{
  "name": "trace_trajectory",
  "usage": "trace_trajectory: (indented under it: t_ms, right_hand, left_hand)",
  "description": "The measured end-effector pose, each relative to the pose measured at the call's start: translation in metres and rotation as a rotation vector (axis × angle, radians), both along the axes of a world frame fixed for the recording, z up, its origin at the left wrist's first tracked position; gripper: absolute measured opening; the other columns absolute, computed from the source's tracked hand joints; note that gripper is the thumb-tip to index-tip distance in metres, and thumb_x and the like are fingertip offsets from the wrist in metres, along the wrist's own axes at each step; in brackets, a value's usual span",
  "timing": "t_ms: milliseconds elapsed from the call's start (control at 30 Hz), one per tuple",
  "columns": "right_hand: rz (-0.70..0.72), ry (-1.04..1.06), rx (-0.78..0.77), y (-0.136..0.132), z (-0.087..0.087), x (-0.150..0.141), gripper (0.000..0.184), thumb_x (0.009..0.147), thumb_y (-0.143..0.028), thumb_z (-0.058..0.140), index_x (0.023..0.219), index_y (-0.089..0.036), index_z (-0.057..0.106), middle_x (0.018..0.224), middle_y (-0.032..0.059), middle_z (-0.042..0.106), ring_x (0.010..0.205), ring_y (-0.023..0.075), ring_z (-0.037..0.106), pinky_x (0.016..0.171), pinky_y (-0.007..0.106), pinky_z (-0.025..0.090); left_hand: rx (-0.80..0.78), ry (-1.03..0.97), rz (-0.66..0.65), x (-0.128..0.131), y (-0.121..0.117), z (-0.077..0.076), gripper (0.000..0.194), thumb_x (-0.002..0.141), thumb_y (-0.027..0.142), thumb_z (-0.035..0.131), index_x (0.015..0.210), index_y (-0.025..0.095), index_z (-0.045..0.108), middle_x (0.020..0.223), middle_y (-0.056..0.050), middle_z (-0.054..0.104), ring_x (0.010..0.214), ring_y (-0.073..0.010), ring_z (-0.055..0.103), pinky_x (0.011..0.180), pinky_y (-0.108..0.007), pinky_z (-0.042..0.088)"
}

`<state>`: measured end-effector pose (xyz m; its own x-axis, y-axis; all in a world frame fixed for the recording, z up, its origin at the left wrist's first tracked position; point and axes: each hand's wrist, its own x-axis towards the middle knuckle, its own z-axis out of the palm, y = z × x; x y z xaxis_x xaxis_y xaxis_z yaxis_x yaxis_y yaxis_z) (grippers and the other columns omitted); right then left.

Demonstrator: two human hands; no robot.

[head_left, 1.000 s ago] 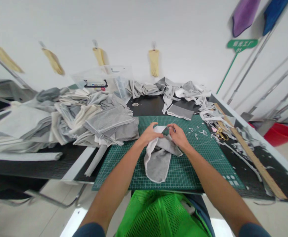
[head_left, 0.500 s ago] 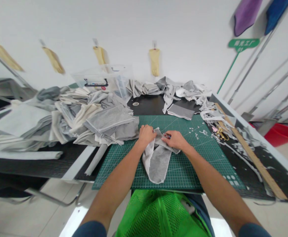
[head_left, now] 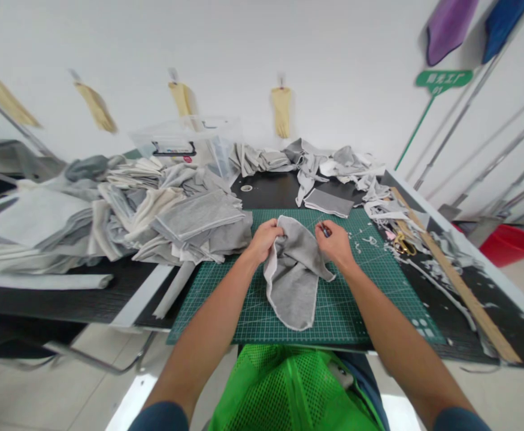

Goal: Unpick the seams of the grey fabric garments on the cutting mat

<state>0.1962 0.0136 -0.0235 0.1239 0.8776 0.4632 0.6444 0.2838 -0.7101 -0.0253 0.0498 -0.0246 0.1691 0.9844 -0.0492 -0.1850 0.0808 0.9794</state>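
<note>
A grey cloth (head_left: 294,287) with white stitched edges hangs partly folded over the green cutting mat, its lower end lying on the grid. My left hand (head_left: 265,239) is closed on the cloth's upper left edge. On the right side, my right hand (head_left: 335,242) is closed around a small dark tool (head_left: 327,230) with a thin tip pointing up and left; its kind is hard to make out. That hand is beside the cloth's right edge, and whether its fingers also pinch the fabric I cannot tell.
Heaped grey and beige cloths (head_left: 199,218) cover the left side. Behind the mat (head_left: 217,299) are a folded grey cloth (head_left: 329,202), a tape roll (head_left: 246,188) and a clear box (head_left: 212,146). Gold-handled scissors (head_left: 403,244), scraps and a wooden ruler (head_left: 463,287) lie right.
The cloth has been opened out and raised, showing more of its grey face. My right hand has moved right, away from my left, and the dark tool shows more clearly.
</note>
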Motion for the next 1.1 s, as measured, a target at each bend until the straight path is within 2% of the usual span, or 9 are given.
trace_trajectory:
  t_ms: [100,200,300,400,533,700,867,967,1100]
  right_hand:
    - [0.105,0.153,0.040,-0.006,0.008,-0.005,0.031,0.091,-0.044,0.059,0.097,-0.018,0.074,0.088,0.0049,0.074,0.075,0.0184,0.059,0.071,0.030,0.044]
    - [0.238,0.312,0.003,-0.011,0.012,-0.009,0.041,0.092,-0.054,0.062,0.105,-0.018,0.076,0.094,0.0052,0.074,0.075,0.0181,0.058,0.070,0.030,0.046]
    - [0.359,0.502,-0.112,-0.015,0.012,-0.013,0.047,0.089,-0.062,0.066,0.107,-0.020,0.076,0.080,0.0022,0.069,0.066,0.0161,0.055,0.060,0.028,0.042]
    - [0.411,0.585,-0.173,-0.018,0.011,-0.016,0.047,0.084,-0.062,0.073,0.106,-0.021,0.075,0.074,-0.0003,0.065,0.060,0.0138,0.050,0.053,0.026,0.037]
    - [0.413,0.532,-0.139,-0.019,0.012,-0.020,0.040,0.082,-0.058,0.076,0.099,-0.022,0.076,0.083,0.0004,0.068,0.064,0.0132,0.050,0.054,0.026,0.038]
    - [0.365,0.496,-0.114,-0.021,0.016,-0.022,0.039,0.083,-0.059,0.074,0.088,-0.021,0.073,0.075,-0.0001,0.065,0.062,0.0138,0.049,0.055,0.026,0.039]
    - [0.356,0.515,-0.112,-0.022,0.019,-0.021,0.038,0.087,-0.058,0.071,0.078,-0.021,0.070,0.060,-0.0025,0.055,0.056,0.0124,0.044,0.052,0.026,0.033]
    - [0.378,0.557,-0.131,-0.022,0.019,-0.021,0.039,0.088,-0.058,0.071,0.077,-0.020,0.067,0.065,-0.0014,0.059,0.055,0.0113,0.045,0.052,0.026,0.033]
    - [0.415,0.603,-0.156,-0.023,0.018,-0.024,0.043,0.087,-0.060,0.072,0.076,-0.020,0.062,0.067,-0.0018,0.059,0.055,0.0104,0.047,0.052,0.024,0.035]
  left_hand:
    - [0.050,-0.054,-0.057,0.007,-0.010,0.009,0.026,0.067,0.027,0.081,0.087,0.019,0.067,0.073,0.000,0.068,0.063,-0.0124,0.060,0.062,-0.023,0.045]
    - [0.137,-0.069,-0.105,0.010,-0.017,0.016,0.035,0.068,0.037,0.089,0.090,0.018,0.071,0.084,-0.002,0.073,0.073,-0.0126,0.063,0.071,-0.024,0.048]
    - [0.186,-0.037,-0.112,0.011,-0.021,0.019,0.036,0.067,0.038,0.090,0.090,0.016,0.073,0.084,-0.002,0.074,0.074,-0.0128,0.062,0.073,-0.025,0.046]
    - [0.224,0.005,-0.117,0.012,-0.023,0.020,0.033,0.069,0.037,0.088,0.090,0.016,0.073,0.078,-0.001,0.072,0.069,-0.0126,0.060,0.069,-0.025,0.044]
    - [0.319,0.108,-0.168,0.010,-0.026,0.024,0.031,0.071,0.037,0.087,0.091,0.016,0.075,0.081,-0.002,0.073,0.071,-0.0138,0.061,0.070,-0.025,0.045]
    - [0.388,0.242,-0.165,0.009,-0.029,0.029,0.032,0.072,0.040,0.086,0.090,0.015,0.080,0.084,-0.004,0.075,0.076,-0.0158,0.063,0.072,-0.026,0.045]
    - [0.344,0.211,-0.120,0.009,-0.028,0.028,0.026,0.073,0.038,0.083,0.083,0.015,0.080,0.080,-0.003,0.075,0.075,-0.0163,0.062,0.072,-0.027,0.046]
    - [0.324,0.188,-0.107,0.009,-0.025,0.025,0.020,0.071,0.033,0.082,0.080,0.016,0.077,0.076,-0.001,0.072,0.071,-0.0143,0.059,0.070,-0.026,0.044]
    - [0.303,0.149,-0.161,0.009,-0.023,0.021,0.016,0.071,0.030,0.079,0.075,0.016,0.073,0.072,0.000,0.068,0.070,-0.0130,0.057,0.070,-0.026,0.043]
